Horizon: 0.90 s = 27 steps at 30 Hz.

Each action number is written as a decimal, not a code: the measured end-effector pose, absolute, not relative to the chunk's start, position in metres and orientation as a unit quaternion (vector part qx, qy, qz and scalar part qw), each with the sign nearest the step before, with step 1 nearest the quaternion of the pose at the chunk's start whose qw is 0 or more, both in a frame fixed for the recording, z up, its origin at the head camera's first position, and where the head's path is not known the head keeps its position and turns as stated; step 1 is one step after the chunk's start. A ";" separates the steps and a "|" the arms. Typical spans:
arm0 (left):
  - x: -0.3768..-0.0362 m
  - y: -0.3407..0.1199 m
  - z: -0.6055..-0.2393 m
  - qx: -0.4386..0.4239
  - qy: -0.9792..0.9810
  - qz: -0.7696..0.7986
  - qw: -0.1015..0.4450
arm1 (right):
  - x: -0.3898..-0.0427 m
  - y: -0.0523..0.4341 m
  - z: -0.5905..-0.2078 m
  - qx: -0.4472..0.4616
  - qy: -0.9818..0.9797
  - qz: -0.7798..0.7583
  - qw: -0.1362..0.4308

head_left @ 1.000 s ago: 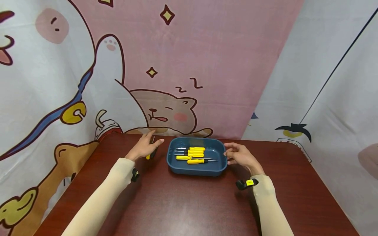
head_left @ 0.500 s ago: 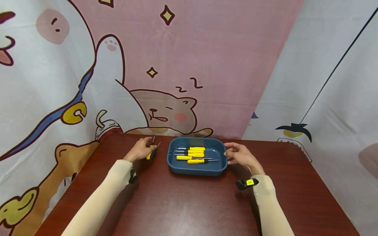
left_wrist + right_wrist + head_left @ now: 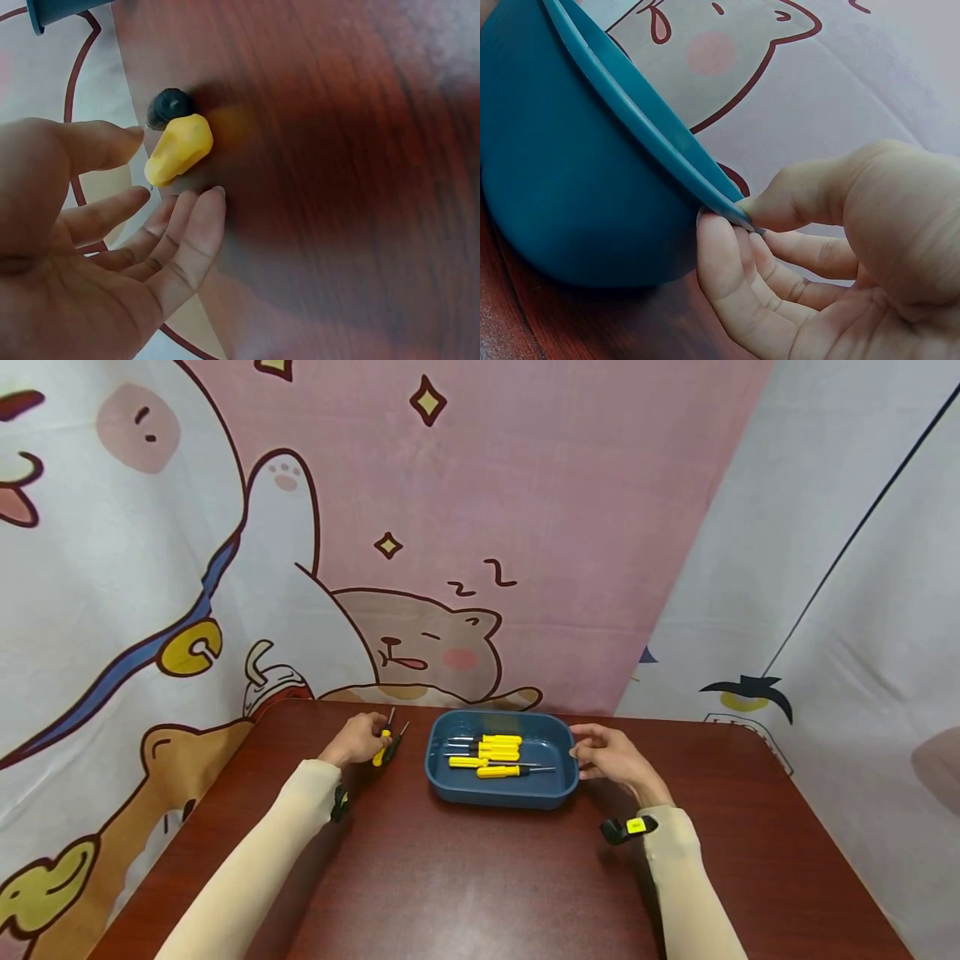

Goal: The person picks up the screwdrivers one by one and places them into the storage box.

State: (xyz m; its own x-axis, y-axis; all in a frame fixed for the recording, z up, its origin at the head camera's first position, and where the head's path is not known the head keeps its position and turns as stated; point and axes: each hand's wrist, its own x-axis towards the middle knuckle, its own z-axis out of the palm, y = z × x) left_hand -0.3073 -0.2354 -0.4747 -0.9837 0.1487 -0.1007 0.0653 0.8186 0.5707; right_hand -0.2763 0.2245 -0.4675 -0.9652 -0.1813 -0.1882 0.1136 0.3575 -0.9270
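My left hand (image 3: 356, 741) is at the yellow-handled screwdriver (image 3: 381, 752) on the left of the table. In the left wrist view, thumb and fingers (image 3: 199, 240) are spread on either side of its yellow handle (image 3: 180, 148), with a gap visible. Right beside it lies a black-handled screwdriver (image 3: 394, 748); the black handle end (image 3: 171, 105) shows close to the thumb. With my right hand (image 3: 613, 756) I pinch the right rim of a blue plastic bin (image 3: 498, 795). Thumb and fingertips meet on that rim (image 3: 727, 210) in the right wrist view.
Several yellow-handled screwdrivers (image 3: 497, 755) lie side by side inside the bin. The brown wooden table (image 3: 480, 877) ends at a cartoon-printed curtain (image 3: 570, 527) behind.
My left hand has drawn its fingers in from stretched over the screwdrivers and come down beside the yellow handle. My right hand and the bin have stayed in place.
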 end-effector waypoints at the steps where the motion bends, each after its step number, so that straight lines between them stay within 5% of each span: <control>1: -0.308 -0.235 -0.474 0.052 0.952 0.292 0.073 | -0.276 0.224 -0.468 -0.021 0.813 -0.567 0.130; 27: -0.318 -0.228 -0.472 -0.004 0.959 0.269 0.091 | -0.275 0.224 -0.467 -0.020 0.813 -0.568 0.129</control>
State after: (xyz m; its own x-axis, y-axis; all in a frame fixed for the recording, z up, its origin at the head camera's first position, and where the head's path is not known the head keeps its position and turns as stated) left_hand -0.3176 -0.2279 -0.4719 -0.9834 0.0408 -0.1767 -0.0569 0.8556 0.5145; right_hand -0.2752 0.2239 -0.4665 -0.9661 -0.1788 -0.1864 0.1135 0.3546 -0.9281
